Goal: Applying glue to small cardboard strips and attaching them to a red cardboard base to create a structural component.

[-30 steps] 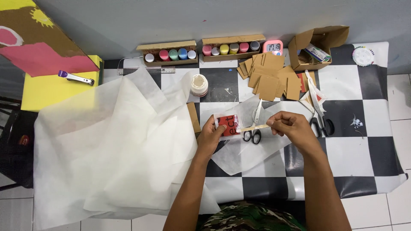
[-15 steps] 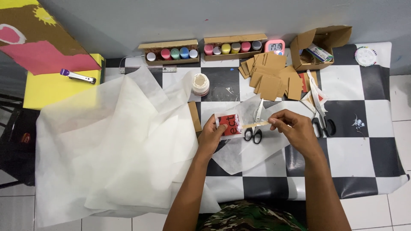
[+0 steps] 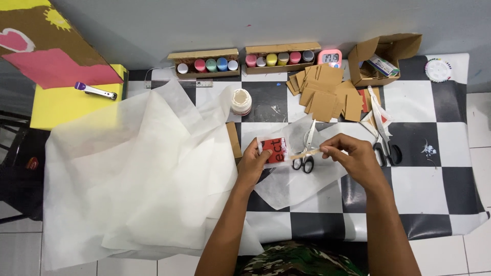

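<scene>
My left hand (image 3: pixel 253 164) pinches a small red card (image 3: pixel 274 150) wrapped in thin white paper, just above the checkered table (image 3: pixel 434 174). My right hand (image 3: pixel 353 157) grips a flat wooden stick (image 3: pixel 306 153) whose tip points left at the card's right edge. Black-handled scissors (image 3: pixel 307 148) lie on a white paper sheet (image 3: pixel 302 179) directly under the stick. A glue jar (image 3: pixel 241 101) stands beyond my left hand.
A big crumpled white paper sheet (image 3: pixel 138 174) covers the table's left. Cardboard pieces (image 3: pixel 325 93), a second pair of scissors (image 3: pixel 383 135), an open cardboard box (image 3: pixel 383 57), two paint-pot trays (image 3: pixel 204 64), a pink timer (image 3: pixel 330 57) and a stapler (image 3: pixel 94 90) lie around.
Both hands have stayed over the scissors; the right hand with the stick has shifted slightly, keeping the stick's tip at the red card.
</scene>
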